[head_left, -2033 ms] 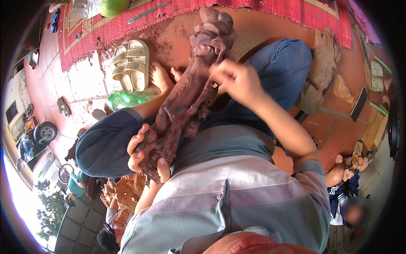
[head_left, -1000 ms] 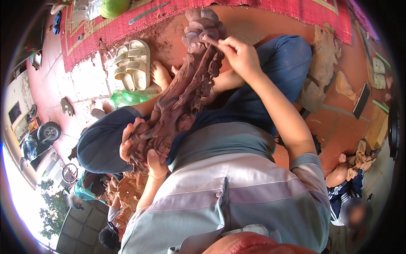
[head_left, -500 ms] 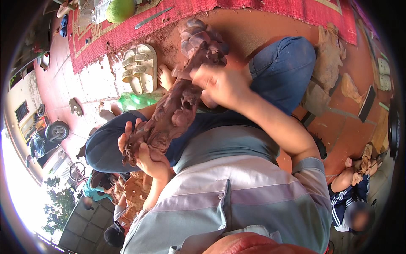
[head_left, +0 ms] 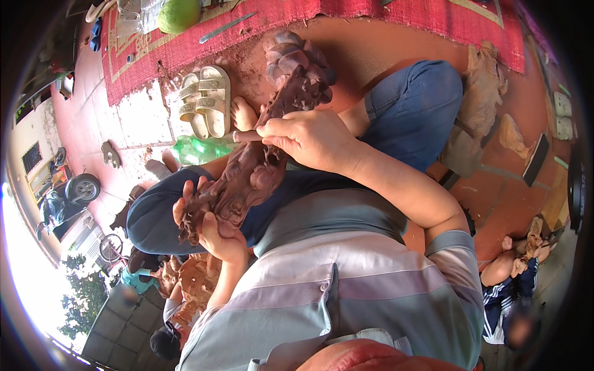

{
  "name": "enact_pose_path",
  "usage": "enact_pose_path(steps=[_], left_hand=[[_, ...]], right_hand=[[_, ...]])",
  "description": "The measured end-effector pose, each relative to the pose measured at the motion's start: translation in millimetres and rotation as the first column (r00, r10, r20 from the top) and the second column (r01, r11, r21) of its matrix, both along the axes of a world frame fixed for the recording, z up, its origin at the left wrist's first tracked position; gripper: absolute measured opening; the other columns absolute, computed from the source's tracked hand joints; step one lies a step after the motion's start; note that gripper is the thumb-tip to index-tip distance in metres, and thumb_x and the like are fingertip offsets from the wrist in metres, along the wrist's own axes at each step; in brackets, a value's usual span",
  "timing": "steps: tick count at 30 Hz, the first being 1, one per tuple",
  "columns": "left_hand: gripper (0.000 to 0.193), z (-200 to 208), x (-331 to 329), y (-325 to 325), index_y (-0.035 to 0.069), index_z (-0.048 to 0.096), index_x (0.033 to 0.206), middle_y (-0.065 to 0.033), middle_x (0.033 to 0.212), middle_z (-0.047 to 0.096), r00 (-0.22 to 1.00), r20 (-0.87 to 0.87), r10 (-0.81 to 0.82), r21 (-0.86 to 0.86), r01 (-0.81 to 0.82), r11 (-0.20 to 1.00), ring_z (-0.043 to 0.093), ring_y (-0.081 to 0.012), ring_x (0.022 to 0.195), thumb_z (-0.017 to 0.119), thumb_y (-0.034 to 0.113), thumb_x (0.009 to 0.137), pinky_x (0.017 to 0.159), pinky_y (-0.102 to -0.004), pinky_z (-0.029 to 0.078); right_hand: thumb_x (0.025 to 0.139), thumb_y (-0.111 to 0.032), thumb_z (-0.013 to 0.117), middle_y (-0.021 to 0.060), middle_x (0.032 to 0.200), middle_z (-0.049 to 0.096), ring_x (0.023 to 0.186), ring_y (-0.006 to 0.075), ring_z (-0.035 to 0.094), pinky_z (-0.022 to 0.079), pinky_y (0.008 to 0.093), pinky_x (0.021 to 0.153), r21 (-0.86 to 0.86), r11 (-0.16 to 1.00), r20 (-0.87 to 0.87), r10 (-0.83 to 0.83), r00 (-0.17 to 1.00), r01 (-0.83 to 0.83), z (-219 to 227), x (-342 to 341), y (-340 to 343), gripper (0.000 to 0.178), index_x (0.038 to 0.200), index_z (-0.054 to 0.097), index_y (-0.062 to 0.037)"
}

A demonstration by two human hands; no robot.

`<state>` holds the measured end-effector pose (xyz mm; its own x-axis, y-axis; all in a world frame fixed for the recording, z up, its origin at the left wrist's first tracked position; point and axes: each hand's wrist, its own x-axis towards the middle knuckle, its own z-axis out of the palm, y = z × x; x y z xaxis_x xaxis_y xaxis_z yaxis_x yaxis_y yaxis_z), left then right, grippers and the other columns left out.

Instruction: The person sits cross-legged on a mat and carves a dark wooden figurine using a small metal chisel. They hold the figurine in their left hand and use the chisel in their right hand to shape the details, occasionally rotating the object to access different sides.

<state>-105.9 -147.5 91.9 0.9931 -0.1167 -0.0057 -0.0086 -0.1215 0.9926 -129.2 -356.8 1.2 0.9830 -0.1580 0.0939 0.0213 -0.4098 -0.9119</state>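
Observation:
A long dark-brown wood carving [head_left: 238,185] with knobbly, swirling relief lies slantwise across my lap. Its far end widens into a cluster of rounded, petal-like lobes. My left hand [head_left: 219,238] is wrapped round the near end, thumb on top and fingertips showing on the far side. Pinched in my right hand [head_left: 318,141] is a small brown strip [head_left: 247,136], like a folded piece of sandpaper, its end jutting out left of the fingers. The strip lies across the carving's middle; the fingers partly hide where they meet.
Beige sandals [head_left: 213,102] and a green plastic bottle [head_left: 197,150] lie left of the carving. A red mat [head_left: 371,28] beyond holds a knife-like blade [head_left: 227,28] and a green round fruit [head_left: 178,15]. Wood pieces [head_left: 482,93] lie at right. Other people sit at lower left and lower right.
My right hand has moved left and slightly nearer along the carving, and its blur is gone. The strip now juts out past the carving's left side. My left hand keeps its hold.

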Motion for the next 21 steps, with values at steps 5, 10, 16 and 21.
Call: enact_pose_path(steps=[5,10,16,21], left_hand=[[0.055,6,-2,-1,0.003,0.027,0.137,-0.0235,0.142,0.035,0.997,-0.008,-0.075,0.067,0.076,0.995,0.043,-0.0372,0.126,0.045,0.017,0.088,0.107,-0.0484,0.032],[0.052,-6,-3,26,0.007,0.03,0.131,-0.0252,0.139,0.035,0.972,0.126,-0.199,0.247,0.164,0.955,0.044,-0.0388,0.124,0.053,0.014,0.086,0.105,-0.05,0.035],[0.051,-9,6,11,0.01,0.026,0.127,-0.0239,0.138,0.032,0.94,0.193,-0.282,-0.003,0.288,0.958,0.042,-0.0386,0.127,0.056,0.015,0.087,0.104,-0.0502,0.039],[0.049,-17,5,20,0.011,0.029,0.124,-0.0258,0.135,0.033,0.872,0.296,-0.39,0.026,0.401,0.916,0.042,-0.0408,0.126,0.058,0.01,0.085,0.102,-0.0521,0.04]], right_hand=[[0.091,-0.028,0.057,0.0098,0.073,0.067,0.067,0.0289,0.066,0.051,0.0373,0.058,-0.054,0.933,-0.239,-0.357,0.903,0.355,-86,32,-65,0.018,0.091,0.067,-0.0134],[0.085,-0.025,0.067,0.0062,0.075,0.068,0.064,0.0263,0.066,0.053,0.035,0.058,-0.02,0.998,0.001,-0.062,0.998,0.062,13,-5,-12,0.014,0.092,0.069,-0.0139],[0.087,-0.022,0.064,0.007,0.082,0.07,0.071,0.0226,0.068,0.053,0.0309,0.062,-0.022,0.957,-0.204,-0.288,0.936,0.29,-39,-1,-51,0.014,0.094,0.068,-0.0102],[0.083,-0.015,0.069,0.0092,0.08,0.068,0.07,0.025,0.067,0.052,0.0315,0.063,-0.073,0.997,0.019,-0.039,0.999,0.041,16,-31,-7,0.01,0.092,0.069,-0.0097]])
